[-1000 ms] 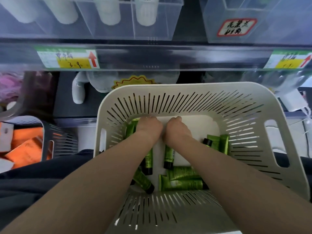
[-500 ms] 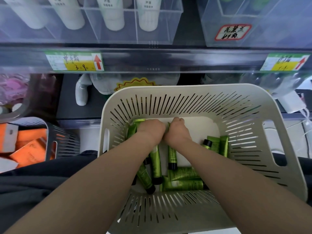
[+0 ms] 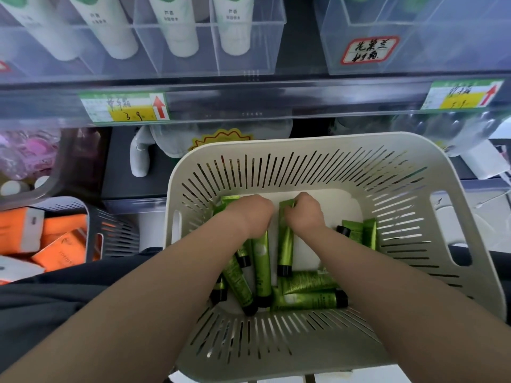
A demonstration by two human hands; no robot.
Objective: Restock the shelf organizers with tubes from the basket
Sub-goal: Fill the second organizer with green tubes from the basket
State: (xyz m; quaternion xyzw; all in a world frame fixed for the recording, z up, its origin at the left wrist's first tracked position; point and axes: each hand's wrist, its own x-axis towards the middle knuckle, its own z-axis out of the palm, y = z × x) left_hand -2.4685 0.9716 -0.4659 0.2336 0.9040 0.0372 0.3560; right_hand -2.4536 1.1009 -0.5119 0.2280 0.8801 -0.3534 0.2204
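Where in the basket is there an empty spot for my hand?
Bare floor shows at the far side, between the right hand and the two tubes by the right wall of the basket. The near-left part is crowded with piled tubes.

My left hand [image 3: 253,214] grips a green tube [image 3: 261,269]; right hand [image 3: 304,212] grips a second green tube [image 3: 286,241]. Both inside white slotted basket [image 3: 304,140], frame centre.

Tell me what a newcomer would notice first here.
The left hand and right hand, deep in the white slotted basket at centre, each grip bright green tubes from the pile on its floor. Above, white tubes stand in clear organizers; orange boxes sit lower left.
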